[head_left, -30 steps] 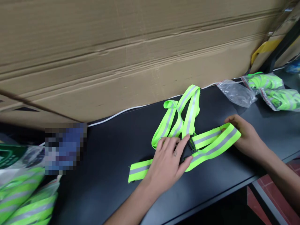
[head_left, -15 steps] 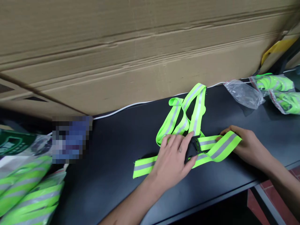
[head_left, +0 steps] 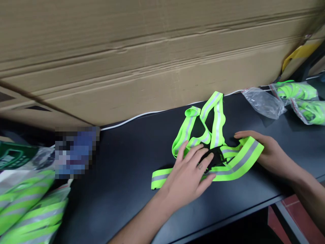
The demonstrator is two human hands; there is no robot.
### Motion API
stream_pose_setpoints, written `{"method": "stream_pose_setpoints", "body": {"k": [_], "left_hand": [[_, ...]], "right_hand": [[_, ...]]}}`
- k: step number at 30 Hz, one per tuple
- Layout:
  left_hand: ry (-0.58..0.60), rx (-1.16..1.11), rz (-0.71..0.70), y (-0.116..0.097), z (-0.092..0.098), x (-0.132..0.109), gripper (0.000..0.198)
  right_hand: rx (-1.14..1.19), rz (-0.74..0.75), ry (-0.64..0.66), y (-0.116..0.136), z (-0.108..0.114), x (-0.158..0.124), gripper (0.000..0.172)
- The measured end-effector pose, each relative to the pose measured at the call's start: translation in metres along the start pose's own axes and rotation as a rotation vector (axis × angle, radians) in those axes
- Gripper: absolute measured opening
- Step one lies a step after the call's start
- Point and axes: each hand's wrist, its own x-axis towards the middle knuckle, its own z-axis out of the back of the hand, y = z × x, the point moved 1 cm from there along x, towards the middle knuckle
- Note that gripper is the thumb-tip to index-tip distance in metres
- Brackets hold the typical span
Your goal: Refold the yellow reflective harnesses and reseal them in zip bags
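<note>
Head view: two bare hands work over a reflective harness (head_left: 217, 127) lying flat on a black tabletop (head_left: 122, 176), between the hands and just ahead of them.

Left hand (head_left: 185, 178): open, palm down, fingers spread wide, with the fingertips over a black plastic buckle (head_left: 214, 157); no firm grip shows.

Right hand (head_left: 271, 154): narrower, curled around a doubled neon-yellow band (head_left: 241, 162) just beside the buckle, its fingers partly hidden by the band.

Harness: two looped shoulder straps lie ahead of the hands, and a loose band end (head_left: 158, 179) sticks out past the left wrist.

Handling: it looks light, soft and floppy, likely to slide and twist. The rigid buckle or the doubled band seems the surest place to take hold.

Around the hands: a clear plastic bag (head_left: 264, 103) and bagged harnesses (head_left: 296, 91) lie beyond the right hand. More bagged harnesses (head_left: 30, 206) lie well left of the left hand, beside a pixelated patch (head_left: 76, 152), too blurred to name. A corrugated cardboard sheet (head_left: 152, 57) stands behind the table.
</note>
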Motion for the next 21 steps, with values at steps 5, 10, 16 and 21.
{"method": "stream_pose_setpoints", "body": {"k": [5, 10, 16, 21], "left_hand": [[-0.042, 0.062, -0.059, -0.009, -0.001, 0.003, 0.054], [-0.037, 0.021, -0.159, -0.02, -0.005, 0.008, 0.056], [0.087, 0.093, -0.078, -0.024, -0.011, 0.019, 0.044], [0.005, 0.025, 0.022, -0.019, -0.012, 0.019, 0.045]], "right_hand": [[0.578, -0.204, 0.185, -0.011, 0.01, -0.003, 0.052], [0.607, -0.323, 0.048, -0.028, 0.013, -0.003, 0.051], [0.054, -0.32, 0.119, -0.004, 0.007, -0.004, 0.047], [-0.239, 0.137, -0.022, 0.033, 0.003, -0.025, 0.045]]}}
